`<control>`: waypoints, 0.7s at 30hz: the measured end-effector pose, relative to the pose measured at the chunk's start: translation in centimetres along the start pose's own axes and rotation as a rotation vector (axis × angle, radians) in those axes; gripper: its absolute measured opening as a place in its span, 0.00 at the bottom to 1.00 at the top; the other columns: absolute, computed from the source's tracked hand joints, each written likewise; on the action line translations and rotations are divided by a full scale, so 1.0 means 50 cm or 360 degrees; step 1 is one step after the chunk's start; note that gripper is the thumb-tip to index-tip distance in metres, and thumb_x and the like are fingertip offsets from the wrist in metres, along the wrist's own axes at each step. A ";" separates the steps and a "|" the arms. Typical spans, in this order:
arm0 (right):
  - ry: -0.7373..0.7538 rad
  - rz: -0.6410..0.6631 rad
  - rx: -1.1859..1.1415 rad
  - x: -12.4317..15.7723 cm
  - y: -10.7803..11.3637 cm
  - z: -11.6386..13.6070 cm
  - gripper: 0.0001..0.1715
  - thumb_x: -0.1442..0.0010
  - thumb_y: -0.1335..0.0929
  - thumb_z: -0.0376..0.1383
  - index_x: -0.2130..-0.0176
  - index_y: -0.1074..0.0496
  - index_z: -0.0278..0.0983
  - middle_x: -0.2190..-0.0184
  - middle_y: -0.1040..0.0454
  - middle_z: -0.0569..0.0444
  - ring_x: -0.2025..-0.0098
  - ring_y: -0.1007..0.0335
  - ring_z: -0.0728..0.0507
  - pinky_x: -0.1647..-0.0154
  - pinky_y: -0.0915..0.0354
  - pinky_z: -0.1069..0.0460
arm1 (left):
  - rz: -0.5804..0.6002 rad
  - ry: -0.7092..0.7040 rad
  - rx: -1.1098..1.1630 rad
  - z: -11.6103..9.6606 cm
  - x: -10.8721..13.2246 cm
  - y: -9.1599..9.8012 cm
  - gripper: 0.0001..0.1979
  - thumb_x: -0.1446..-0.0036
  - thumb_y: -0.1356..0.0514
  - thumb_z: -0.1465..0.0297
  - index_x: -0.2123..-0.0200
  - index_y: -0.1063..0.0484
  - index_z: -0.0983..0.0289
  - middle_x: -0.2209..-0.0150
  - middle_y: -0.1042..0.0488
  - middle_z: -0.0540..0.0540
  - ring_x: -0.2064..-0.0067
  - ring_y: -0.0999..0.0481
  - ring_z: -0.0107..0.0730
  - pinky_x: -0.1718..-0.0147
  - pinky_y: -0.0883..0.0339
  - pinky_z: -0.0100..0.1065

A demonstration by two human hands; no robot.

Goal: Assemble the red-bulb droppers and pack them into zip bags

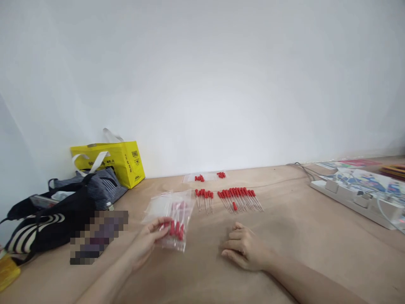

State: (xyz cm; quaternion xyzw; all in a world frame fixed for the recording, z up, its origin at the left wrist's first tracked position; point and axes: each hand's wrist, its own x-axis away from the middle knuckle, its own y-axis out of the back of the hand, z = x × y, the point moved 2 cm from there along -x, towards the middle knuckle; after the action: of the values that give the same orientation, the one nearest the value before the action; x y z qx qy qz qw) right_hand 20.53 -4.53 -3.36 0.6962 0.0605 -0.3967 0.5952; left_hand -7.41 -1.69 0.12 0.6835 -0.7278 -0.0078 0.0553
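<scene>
My left hand [154,233] is closed on the edge of a clear zip bag [181,202], thumb and fingers pinching the plastic. Inside the bag show several red-bulbed droppers [177,228]. Loosely curled, my right hand [243,247] rests on the table with no object showing in it. Beyond my hands lies a row of droppers [238,197] with red bulbs and thin clear tubes. A smaller group of droppers [205,198] lies to its left, beside the bag. One separate red bulb [234,206] sits over the row's tubes.
Near the wall lies another clear bag [210,177] with red bulbs. At left stand a yellow bag [129,162], a striped bag [109,185] and a black bag [47,228]. A white power strip [354,202] with plugs and cables lies right, near colourful printed packs [370,181].
</scene>
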 end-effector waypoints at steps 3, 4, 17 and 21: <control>-0.0046 0.0037 -0.0022 -0.001 0.000 0.000 0.14 0.41 0.42 0.37 0.70 0.31 0.37 0.80 0.32 0.57 0.77 0.41 0.51 0.67 0.48 0.53 | -0.0190 -0.0045 -0.0133 -0.032 -0.104 0.000 0.09 0.52 0.38 0.71 0.65 0.32 0.65 0.67 0.25 0.54 0.64 0.24 0.35 0.67 0.31 0.30; -0.0071 0.0049 -0.0029 0.000 0.002 -0.001 0.13 0.41 0.41 0.37 0.70 0.31 0.37 0.79 0.32 0.57 0.76 0.41 0.51 0.67 0.48 0.53 | -0.0211 -0.0020 -0.0178 -0.037 -0.138 -0.005 0.09 0.50 0.40 0.73 0.64 0.33 0.66 0.66 0.26 0.55 0.64 0.25 0.34 0.67 0.31 0.30; -0.0191 0.0131 -0.0102 0.006 0.001 -0.007 0.11 0.42 0.40 0.35 0.70 0.31 0.38 0.78 0.32 0.58 0.75 0.40 0.51 0.66 0.49 0.52 | -0.0509 0.0395 -0.1287 -0.035 -0.250 0.128 0.14 0.42 0.46 0.68 0.54 0.37 0.65 0.54 0.34 0.56 0.58 0.30 0.36 0.61 0.34 0.41; -0.0209 0.0121 -0.0138 0.007 -0.001 -0.006 0.12 0.42 0.41 0.35 0.71 0.31 0.38 0.78 0.32 0.57 0.75 0.40 0.51 0.66 0.49 0.53 | -0.0599 0.0449 -0.1500 -0.019 -0.237 0.165 0.14 0.42 0.46 0.68 0.54 0.37 0.65 0.54 0.34 0.56 0.58 0.30 0.36 0.61 0.34 0.41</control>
State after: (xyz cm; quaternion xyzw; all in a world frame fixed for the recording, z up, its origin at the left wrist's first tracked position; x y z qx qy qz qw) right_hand 20.92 -4.39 -3.62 0.6441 0.0122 -0.4157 0.6421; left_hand -14.84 10.70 0.97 0.6979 -0.4954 -0.2520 0.4517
